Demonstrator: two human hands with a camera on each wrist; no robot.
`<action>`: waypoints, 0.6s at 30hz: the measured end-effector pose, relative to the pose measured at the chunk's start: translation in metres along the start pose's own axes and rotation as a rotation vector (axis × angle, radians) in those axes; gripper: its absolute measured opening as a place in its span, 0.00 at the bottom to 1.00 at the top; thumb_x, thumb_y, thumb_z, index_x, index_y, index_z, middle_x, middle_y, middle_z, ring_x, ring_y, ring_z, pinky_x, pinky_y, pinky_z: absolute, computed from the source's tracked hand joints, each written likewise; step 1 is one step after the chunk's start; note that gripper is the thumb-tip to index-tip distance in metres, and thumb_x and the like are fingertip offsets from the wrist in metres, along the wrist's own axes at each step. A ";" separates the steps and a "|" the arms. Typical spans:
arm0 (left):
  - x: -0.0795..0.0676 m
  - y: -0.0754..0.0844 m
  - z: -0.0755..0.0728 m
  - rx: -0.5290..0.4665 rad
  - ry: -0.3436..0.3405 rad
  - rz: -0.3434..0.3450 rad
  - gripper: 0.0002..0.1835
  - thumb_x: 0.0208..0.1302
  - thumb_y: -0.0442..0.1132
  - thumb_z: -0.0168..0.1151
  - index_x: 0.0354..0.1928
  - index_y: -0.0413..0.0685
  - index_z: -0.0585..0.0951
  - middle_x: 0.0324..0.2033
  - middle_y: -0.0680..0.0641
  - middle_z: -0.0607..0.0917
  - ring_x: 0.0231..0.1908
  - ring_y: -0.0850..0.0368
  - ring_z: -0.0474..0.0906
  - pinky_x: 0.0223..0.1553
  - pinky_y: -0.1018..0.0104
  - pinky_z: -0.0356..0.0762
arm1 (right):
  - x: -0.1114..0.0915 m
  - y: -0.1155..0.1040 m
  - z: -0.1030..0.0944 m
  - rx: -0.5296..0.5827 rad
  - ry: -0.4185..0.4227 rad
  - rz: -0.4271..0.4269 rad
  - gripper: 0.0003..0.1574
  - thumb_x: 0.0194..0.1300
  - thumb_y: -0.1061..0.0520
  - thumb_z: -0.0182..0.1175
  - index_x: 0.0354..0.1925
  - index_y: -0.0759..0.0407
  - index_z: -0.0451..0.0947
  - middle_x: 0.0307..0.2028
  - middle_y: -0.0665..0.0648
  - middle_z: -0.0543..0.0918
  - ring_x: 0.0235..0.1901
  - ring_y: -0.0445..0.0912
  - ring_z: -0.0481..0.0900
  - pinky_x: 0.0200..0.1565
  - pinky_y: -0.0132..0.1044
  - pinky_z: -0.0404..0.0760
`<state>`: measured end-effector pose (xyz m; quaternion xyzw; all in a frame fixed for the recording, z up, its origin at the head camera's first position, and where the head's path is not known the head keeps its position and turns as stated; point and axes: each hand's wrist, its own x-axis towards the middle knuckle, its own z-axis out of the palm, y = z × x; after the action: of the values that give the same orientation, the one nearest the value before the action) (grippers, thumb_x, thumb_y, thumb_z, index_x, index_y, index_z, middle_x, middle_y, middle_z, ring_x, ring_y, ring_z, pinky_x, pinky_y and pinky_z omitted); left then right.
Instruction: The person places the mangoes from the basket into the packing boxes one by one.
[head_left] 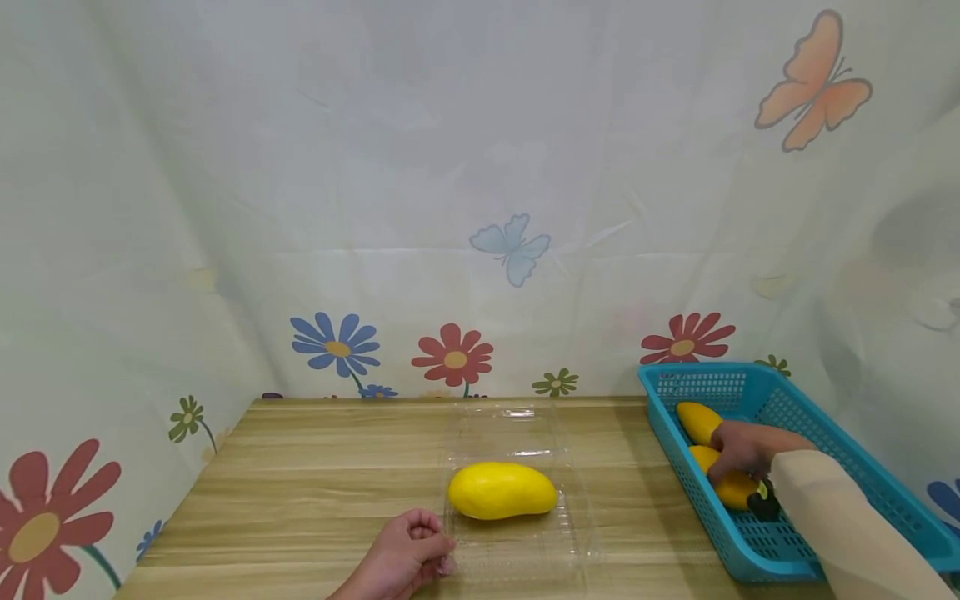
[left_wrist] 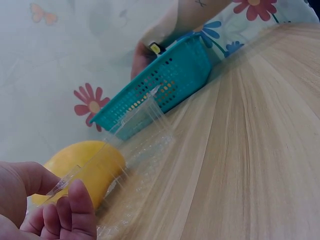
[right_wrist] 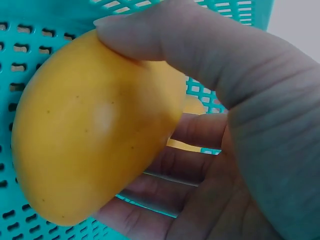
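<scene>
A yellow mango (head_left: 501, 491) (left_wrist: 85, 165) lies in an open clear plastic container (head_left: 525, 546) (left_wrist: 145, 145) in the middle of the wooden table. My left hand (head_left: 411, 554) (left_wrist: 45, 210) is at the container's near left corner, with curled fingers and thumb pinching its thin edge. My right hand (head_left: 742, 450) (right_wrist: 225, 150) reaches into a blue basket (head_left: 750, 379) (left_wrist: 165, 85) (right_wrist: 30, 40) on the right. Its thumb and fingers grip an orange-yellow mango (head_left: 733, 489) (right_wrist: 95, 135) there. A second mango (head_left: 697, 421) lies at the basket's far end.
The wooden table (head_left: 315, 483) (left_wrist: 250, 150) has bare surface left of the container and between container and basket. A flowered curtain (head_left: 450, 250) closes off the back and both sides. A small black device (head_left: 763, 506) sits at my right wrist.
</scene>
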<state>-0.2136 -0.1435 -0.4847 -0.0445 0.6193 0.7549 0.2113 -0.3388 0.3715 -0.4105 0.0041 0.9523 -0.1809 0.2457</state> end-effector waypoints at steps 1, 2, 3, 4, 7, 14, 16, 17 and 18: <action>0.000 0.000 0.000 -0.001 -0.001 0.000 0.11 0.63 0.25 0.63 0.41 0.42 0.71 0.24 0.53 0.79 0.27 0.61 0.79 0.35 0.70 0.86 | -0.001 0.000 0.000 0.003 0.002 0.001 0.33 0.49 0.50 0.77 0.47 0.67 0.77 0.38 0.58 0.79 0.37 0.50 0.78 0.40 0.46 0.89; 0.000 0.000 0.000 -0.004 -0.003 0.000 0.11 0.63 0.25 0.63 0.41 0.42 0.71 0.24 0.53 0.79 0.27 0.61 0.79 0.35 0.70 0.86 | -0.001 0.000 0.000 0.005 0.002 -0.002 0.32 0.49 0.50 0.77 0.47 0.67 0.77 0.38 0.58 0.79 0.37 0.50 0.78 0.39 0.46 0.90; 0.000 0.000 0.000 -0.005 -0.004 0.003 0.11 0.63 0.25 0.63 0.41 0.42 0.71 0.24 0.53 0.79 0.27 0.61 0.79 0.35 0.70 0.86 | -0.002 0.000 0.000 0.005 0.004 -0.004 0.32 0.50 0.50 0.77 0.46 0.67 0.77 0.38 0.58 0.79 0.37 0.50 0.78 0.39 0.45 0.90; 0.001 -0.001 -0.001 -0.005 -0.003 0.005 0.11 0.63 0.25 0.63 0.41 0.42 0.71 0.24 0.53 0.79 0.27 0.61 0.79 0.35 0.70 0.86 | -0.003 0.000 0.000 0.000 0.007 -0.008 0.31 0.50 0.50 0.77 0.46 0.67 0.77 0.37 0.58 0.79 0.37 0.50 0.78 0.39 0.45 0.90; 0.001 -0.001 -0.001 -0.009 -0.001 0.010 0.11 0.63 0.25 0.63 0.41 0.42 0.71 0.24 0.53 0.79 0.27 0.60 0.79 0.36 0.69 0.86 | -0.006 0.000 -0.002 -0.025 0.017 -0.018 0.31 0.51 0.49 0.77 0.45 0.66 0.78 0.36 0.57 0.79 0.35 0.49 0.78 0.38 0.44 0.89; 0.003 -0.003 -0.002 -0.010 0.000 0.016 0.11 0.63 0.24 0.63 0.41 0.43 0.72 0.24 0.53 0.79 0.27 0.60 0.78 0.36 0.69 0.86 | -0.010 0.000 -0.006 -0.063 0.038 -0.071 0.30 0.52 0.47 0.77 0.43 0.66 0.80 0.34 0.56 0.81 0.33 0.47 0.79 0.38 0.42 0.87; 0.003 -0.004 -0.002 -0.010 0.000 0.017 0.11 0.63 0.24 0.63 0.41 0.43 0.72 0.24 0.53 0.79 0.27 0.60 0.78 0.36 0.69 0.86 | -0.011 -0.001 -0.007 -0.068 0.047 -0.074 0.30 0.51 0.47 0.78 0.43 0.65 0.80 0.34 0.55 0.82 0.33 0.47 0.79 0.39 0.42 0.87; 0.003 -0.004 -0.002 -0.009 0.001 0.018 0.11 0.63 0.24 0.63 0.41 0.43 0.72 0.24 0.53 0.79 0.27 0.60 0.78 0.36 0.69 0.86 | -0.011 -0.001 -0.007 -0.069 0.052 -0.073 0.30 0.50 0.46 0.78 0.43 0.65 0.80 0.34 0.55 0.82 0.34 0.47 0.79 0.39 0.42 0.87; 0.003 -0.004 -0.002 -0.009 0.000 0.019 0.11 0.63 0.24 0.63 0.40 0.43 0.72 0.24 0.53 0.79 0.27 0.60 0.78 0.35 0.69 0.86 | -0.012 -0.002 -0.008 -0.073 0.056 -0.076 0.31 0.50 0.46 0.79 0.43 0.65 0.80 0.34 0.55 0.82 0.34 0.47 0.78 0.40 0.42 0.86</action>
<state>-0.2150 -0.1445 -0.4894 -0.0394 0.6164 0.7596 0.2037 -0.3317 0.3735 -0.3979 -0.0359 0.9643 -0.1549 0.2118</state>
